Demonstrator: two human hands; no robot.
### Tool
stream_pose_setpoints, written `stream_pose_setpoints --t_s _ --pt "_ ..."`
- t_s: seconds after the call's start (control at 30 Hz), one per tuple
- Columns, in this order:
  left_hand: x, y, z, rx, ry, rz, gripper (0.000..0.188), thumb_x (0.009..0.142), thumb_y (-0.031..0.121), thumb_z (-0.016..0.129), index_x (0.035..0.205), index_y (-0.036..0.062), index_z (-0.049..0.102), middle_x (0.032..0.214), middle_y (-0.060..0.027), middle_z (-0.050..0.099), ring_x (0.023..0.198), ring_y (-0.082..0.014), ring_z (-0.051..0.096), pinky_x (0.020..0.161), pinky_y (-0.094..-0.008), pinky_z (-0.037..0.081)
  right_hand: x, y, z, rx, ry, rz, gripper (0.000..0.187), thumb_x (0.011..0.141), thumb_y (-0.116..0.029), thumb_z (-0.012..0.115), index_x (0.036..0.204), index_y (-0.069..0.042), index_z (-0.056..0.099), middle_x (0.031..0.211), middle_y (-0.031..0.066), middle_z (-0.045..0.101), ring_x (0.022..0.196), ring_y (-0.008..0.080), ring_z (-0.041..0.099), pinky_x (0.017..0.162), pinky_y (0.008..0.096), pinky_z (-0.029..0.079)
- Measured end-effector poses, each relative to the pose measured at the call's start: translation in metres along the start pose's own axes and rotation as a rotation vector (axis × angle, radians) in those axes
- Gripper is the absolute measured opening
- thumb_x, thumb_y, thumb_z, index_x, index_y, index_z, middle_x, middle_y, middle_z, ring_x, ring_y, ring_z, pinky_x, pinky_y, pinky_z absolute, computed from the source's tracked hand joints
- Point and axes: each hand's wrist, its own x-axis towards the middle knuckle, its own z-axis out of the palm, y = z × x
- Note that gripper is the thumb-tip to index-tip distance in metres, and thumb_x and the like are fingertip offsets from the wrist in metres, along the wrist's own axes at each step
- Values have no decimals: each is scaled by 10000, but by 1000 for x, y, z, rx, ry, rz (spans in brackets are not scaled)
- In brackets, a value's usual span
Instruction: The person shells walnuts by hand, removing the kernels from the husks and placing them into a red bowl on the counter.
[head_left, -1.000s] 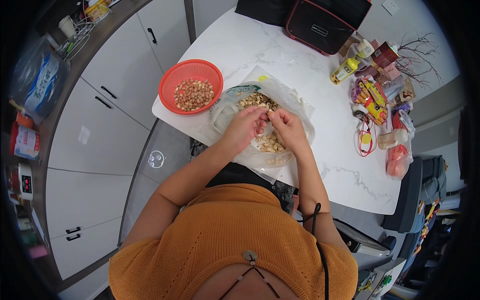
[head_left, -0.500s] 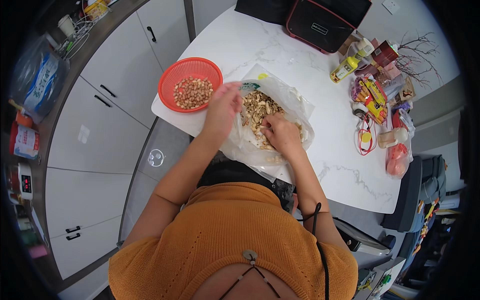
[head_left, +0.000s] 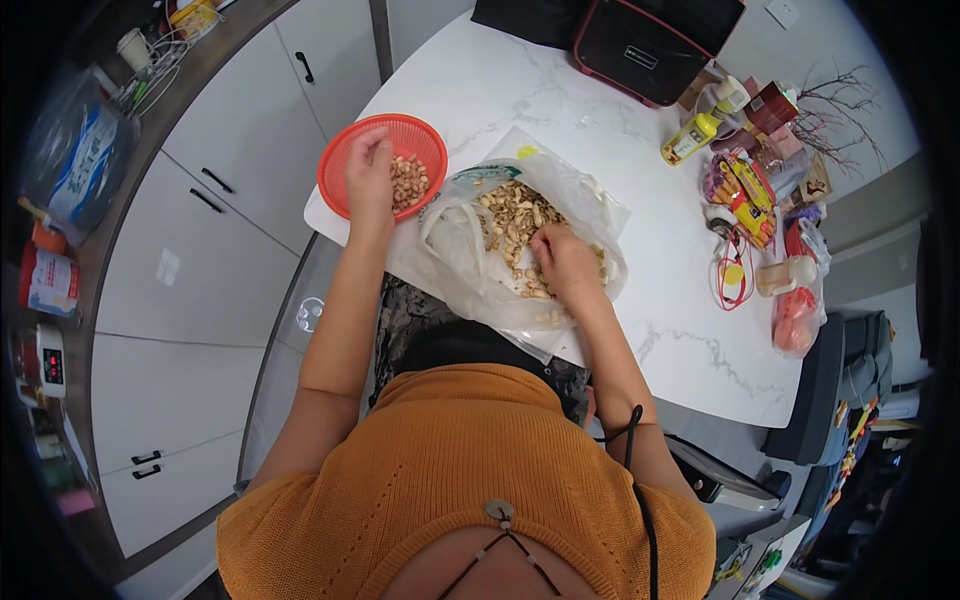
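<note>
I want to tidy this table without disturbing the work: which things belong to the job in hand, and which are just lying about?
In use:
- red basket of shelled peanuts, left hand over it
- plastic bag of peanuts and shells, right hand in it

Apparently just lying about:
- yellow bottle
- colourful packets
- black appliance with red trim

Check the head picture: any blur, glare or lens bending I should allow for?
Head view: left hand over the red plastic basket looks slightly soft; right hand looks clearer; white marbled tabletop is bright without harsh glare; cabinet doors at left bow with the fisheye; picture corners fall to black.
</note>
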Motion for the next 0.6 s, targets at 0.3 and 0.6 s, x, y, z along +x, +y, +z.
stream_pose_setpoints --t_s 0.3,0.6 --pt "-3 -4 1 35 -62 -77 210 862 84 494 1053 21 557 1001 -50 570 906 -107 515 806 -233 401 -6 -4 -12 7 43 -69 94 743 -143 633 806 -99 580 809 84 585 717 297 586 604 387 464" --pt "-28 16 21 23 -155 12 169 865 71 500 1006 18 577 944 -31 568 855 -80 509 758 -209 405 -18 -12 -24 -76 -245 -93 148 694 -158 681 816 -110 611 812 51 574 740 239 585 631 338 461"
